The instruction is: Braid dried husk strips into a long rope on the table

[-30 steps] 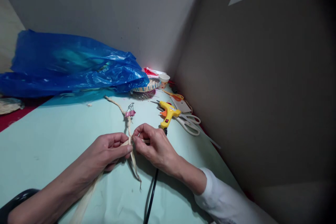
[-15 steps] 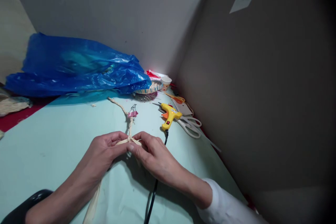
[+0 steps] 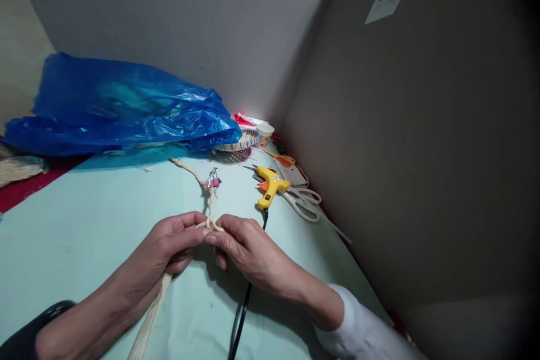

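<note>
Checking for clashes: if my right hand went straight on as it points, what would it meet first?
Likely your left hand, close beside the right hand at the braid; whether they touch is unclear.

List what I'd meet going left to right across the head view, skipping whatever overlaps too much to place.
Pale bundle at the left edge → left hand → pink binder clip → yellow glue gun → white scissor handles → white paper on the wall.
</note>
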`<state>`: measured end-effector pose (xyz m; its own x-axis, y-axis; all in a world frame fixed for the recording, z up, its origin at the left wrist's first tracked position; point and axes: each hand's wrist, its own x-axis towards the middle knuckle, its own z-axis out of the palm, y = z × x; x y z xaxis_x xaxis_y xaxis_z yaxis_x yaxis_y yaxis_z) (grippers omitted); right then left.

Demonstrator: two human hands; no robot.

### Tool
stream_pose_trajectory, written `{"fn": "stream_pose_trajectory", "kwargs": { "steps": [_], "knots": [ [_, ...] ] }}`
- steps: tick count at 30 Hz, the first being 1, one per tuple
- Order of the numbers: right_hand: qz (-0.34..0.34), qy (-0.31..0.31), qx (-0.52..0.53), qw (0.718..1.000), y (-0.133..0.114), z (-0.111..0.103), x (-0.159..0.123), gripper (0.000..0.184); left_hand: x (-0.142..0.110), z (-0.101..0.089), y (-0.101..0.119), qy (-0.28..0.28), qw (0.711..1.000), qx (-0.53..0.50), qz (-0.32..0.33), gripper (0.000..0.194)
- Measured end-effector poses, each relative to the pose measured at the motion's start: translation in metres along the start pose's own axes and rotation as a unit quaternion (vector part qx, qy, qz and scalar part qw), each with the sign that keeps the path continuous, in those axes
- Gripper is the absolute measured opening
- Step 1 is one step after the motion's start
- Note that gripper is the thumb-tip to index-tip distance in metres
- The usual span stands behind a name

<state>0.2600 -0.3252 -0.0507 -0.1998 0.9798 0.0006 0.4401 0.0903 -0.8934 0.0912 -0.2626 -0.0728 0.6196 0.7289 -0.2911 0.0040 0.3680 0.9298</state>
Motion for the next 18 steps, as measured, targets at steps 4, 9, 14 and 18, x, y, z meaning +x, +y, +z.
{"fn": "stream_pose_trajectory", "kwargs": {
  "steps": [4, 9, 14, 18],
  "knots": [
    [-0.010, -0.005, 0.000, 1.000, 0.000, -0.002, 0.000, 0.037, 0.001, -0.001, -0.001, 0.015, 1.000, -0.023, 0.008, 0.033],
    [-0.011, 0.001, -0.054, 0.998, -0.001, 0.000, -0.002, 0.028, 0.002, -0.001, 0.000, 0.034, 0.999, -0.020, 0.010, 0.037],
    [-0.006, 0.045, -0.272, 0.961, -0.003, 0.012, -0.006, 0.019, 0.003, -0.002, -0.005, 0.105, 0.986, 0.123, 0.050, 0.036],
    [-0.080, 0.093, -0.487, 0.865, -0.002, 0.027, -0.012, 0.010, 0.003, -0.001, -0.010, 0.147, 0.971, 0.164, 0.094, 0.030]
  ]
}}
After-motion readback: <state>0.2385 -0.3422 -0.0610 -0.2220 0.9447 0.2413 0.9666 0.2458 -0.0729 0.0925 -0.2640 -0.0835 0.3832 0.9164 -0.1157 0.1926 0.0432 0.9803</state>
